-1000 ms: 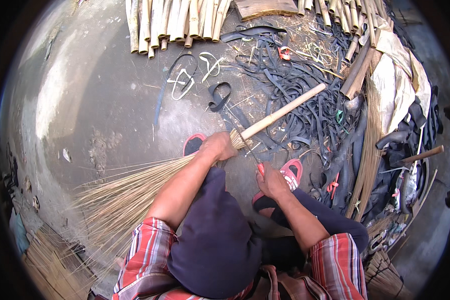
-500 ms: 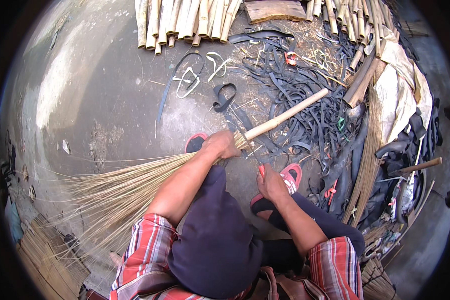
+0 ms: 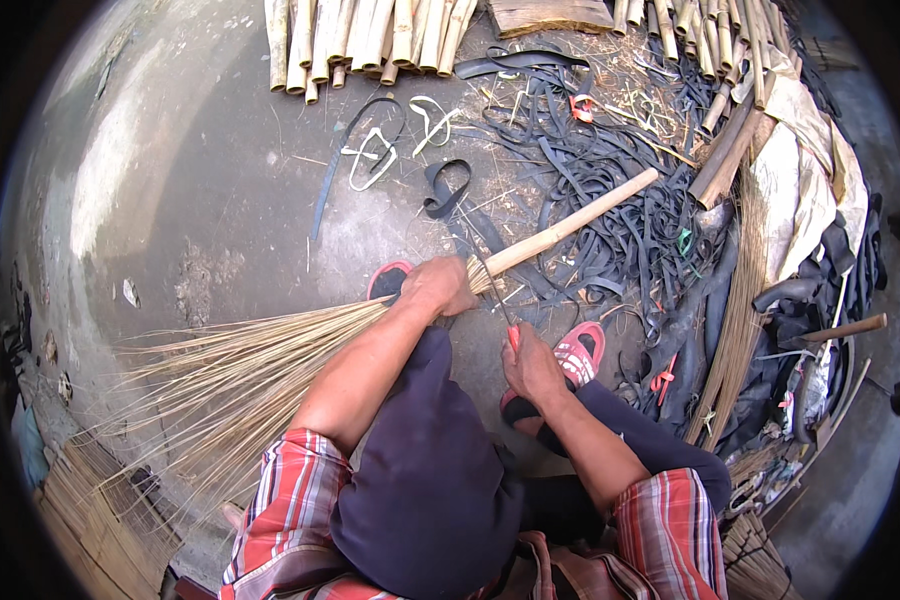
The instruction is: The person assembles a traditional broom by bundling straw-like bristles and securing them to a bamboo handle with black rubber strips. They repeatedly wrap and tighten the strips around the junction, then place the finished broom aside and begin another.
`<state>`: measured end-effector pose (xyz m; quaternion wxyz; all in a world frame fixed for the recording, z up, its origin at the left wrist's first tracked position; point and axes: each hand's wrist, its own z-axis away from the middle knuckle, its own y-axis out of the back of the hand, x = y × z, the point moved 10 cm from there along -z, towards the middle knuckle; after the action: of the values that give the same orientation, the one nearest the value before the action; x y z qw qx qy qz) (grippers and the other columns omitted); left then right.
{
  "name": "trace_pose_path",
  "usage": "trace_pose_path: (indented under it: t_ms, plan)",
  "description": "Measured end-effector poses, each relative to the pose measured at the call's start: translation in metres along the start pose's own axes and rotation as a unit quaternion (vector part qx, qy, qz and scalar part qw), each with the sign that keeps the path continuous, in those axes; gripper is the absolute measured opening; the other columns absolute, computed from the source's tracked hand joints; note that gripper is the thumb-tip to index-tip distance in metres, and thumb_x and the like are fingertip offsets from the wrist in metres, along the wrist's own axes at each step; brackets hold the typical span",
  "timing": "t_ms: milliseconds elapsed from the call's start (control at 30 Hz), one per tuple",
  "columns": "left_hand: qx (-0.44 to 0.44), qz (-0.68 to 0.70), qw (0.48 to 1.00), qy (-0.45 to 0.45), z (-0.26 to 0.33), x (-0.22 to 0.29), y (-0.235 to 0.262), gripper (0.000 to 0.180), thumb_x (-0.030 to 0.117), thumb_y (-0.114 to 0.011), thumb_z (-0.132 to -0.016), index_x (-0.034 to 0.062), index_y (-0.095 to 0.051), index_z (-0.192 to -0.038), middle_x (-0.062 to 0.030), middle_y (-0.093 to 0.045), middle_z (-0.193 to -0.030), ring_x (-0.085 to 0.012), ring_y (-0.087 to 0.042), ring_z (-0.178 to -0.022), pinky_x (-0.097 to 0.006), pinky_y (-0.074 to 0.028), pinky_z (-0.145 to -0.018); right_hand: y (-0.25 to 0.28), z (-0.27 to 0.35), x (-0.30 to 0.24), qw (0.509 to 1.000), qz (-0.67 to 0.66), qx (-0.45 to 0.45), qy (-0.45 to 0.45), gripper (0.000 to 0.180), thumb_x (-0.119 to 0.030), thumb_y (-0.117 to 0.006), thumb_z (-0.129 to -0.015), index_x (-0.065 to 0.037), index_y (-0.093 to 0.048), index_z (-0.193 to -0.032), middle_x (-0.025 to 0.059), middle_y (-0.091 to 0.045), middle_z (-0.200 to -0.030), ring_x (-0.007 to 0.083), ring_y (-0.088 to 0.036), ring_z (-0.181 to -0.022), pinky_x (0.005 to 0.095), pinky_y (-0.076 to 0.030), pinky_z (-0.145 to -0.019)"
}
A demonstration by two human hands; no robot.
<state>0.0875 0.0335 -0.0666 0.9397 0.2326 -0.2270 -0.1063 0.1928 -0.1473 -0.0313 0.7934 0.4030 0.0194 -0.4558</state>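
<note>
My left hand [image 3: 442, 287] is closed around the bound end of a bundle of long straw-coloured bristles [image 3: 255, 365], which fan out to the lower left. A pale bamboo stick [image 3: 575, 222] sticks out of that end toward the upper right. My right hand [image 3: 534, 366] is wrapped around the red handle of a thin-bladed knife [image 3: 500, 298]. Its long dark blade lies across the bristle ends where they meet the stick, just right of my left hand. My left fingertips are hidden behind the bundle.
Cut bamboo lengths [image 3: 360, 40] lie at the back, near a wooden block [image 3: 550, 15]. Black rubber strips [image 3: 610, 200] are heaped at right, beside another bristle bundle [image 3: 730, 340] and a white sack [image 3: 795, 180]. My pink sandal [image 3: 580, 355] is near my right hand.
My right hand has shifted slightly left, and the knife blade now reaches farther past the bundle. My left hand keeps its grip in nearly the same place.
</note>
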Motion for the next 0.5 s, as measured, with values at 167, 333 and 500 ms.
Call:
trace_pose_path:
  t_ms: [167, 333, 500]
  plan:
    - [0.027, 0.001, 1.000, -0.011, -0.005, -0.002, -0.001, 0.053, 0.029, -0.080, -0.080, -0.0043, -0.072, -0.121, -0.0283, -0.075, -0.117, -0.0412, -0.073, -0.114, -0.048, -0.059, -0.097, 0.009, 0.003, -0.003, 0.995, -0.059, 0.074, -0.015, 0.037, -0.026, -0.058, -0.102, 0.004, -0.051, -0.123, 0.0379, -0.069, -0.107, 0.0582, -0.066, -0.101, 0.0632, -0.050, -0.091]
    - [0.114, 0.013, 0.993, 0.012, 0.003, -0.010, 0.001, 0.059, 0.034, -0.083, -0.079, -0.0076, -0.069, -0.118, -0.0329, -0.074, -0.111, -0.0437, -0.073, -0.110, -0.049, -0.059, -0.095, -0.009, -0.004, -0.002, 0.998, -0.047, 0.033, -0.007, 0.035, -0.025, -0.058, -0.103, 0.003, -0.051, -0.124, 0.0375, -0.069, -0.108, 0.0583, -0.066, -0.102, 0.0638, -0.050, -0.090]
    - [-0.005, 0.007, 1.000, -0.006, -0.017, -0.004, -0.010, 0.061, 0.031, -0.081, -0.080, -0.0051, -0.070, -0.128, -0.0300, -0.075, -0.114, -0.0419, -0.074, -0.112, -0.048, -0.059, -0.098, -0.006, 0.001, 0.000, 0.999, -0.018, 0.026, -0.007, 0.035, -0.024, -0.058, -0.103, 0.002, -0.050, -0.124, 0.0374, -0.069, -0.107, 0.0580, -0.067, -0.101, 0.0638, -0.051, -0.089]
